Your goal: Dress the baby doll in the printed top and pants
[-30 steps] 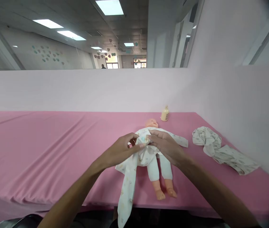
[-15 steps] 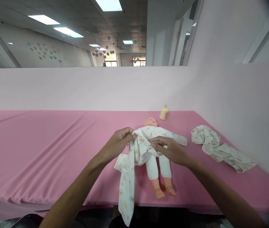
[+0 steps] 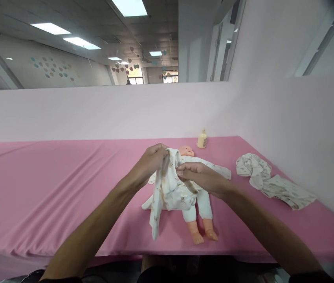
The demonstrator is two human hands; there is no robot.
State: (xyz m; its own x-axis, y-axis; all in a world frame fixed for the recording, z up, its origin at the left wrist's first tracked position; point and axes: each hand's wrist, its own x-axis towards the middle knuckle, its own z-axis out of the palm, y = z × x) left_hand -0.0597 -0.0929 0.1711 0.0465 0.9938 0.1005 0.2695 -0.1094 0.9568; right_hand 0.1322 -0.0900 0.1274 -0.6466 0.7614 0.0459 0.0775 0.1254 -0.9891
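Observation:
A baby doll (image 3: 198,232) lies on its back, feet toward me, in a white top and white trousers. Above its body, patterned white baby trousers or a similar garment (image 3: 171,188) hang from my hands; which kind I cannot tell. My left hand (image 3: 153,159) pinches the garment's upper edge, fingers closed. My right hand (image 3: 198,175) grips the cloth a little lower on the right, thumb against fingers. One narrow cloth end dangles at the left, above the pink sheet. The doll's middle is hidden behind the cloth, while its head shows just beyond it.
A pink sheet (image 3: 52,188) covers the table. Near the wall stands a cream pump bottle (image 3: 202,139). Crumpled patterned baby clothes (image 3: 273,182) lie at the right, beside the right-hand wall. Along the back runs a white wall (image 3: 96,112) with a mirror or window above.
Both hands have risen slightly, away from me, lifting the garment. Its dangling end has pulled up from below the table's front edge. The doll stays in place.

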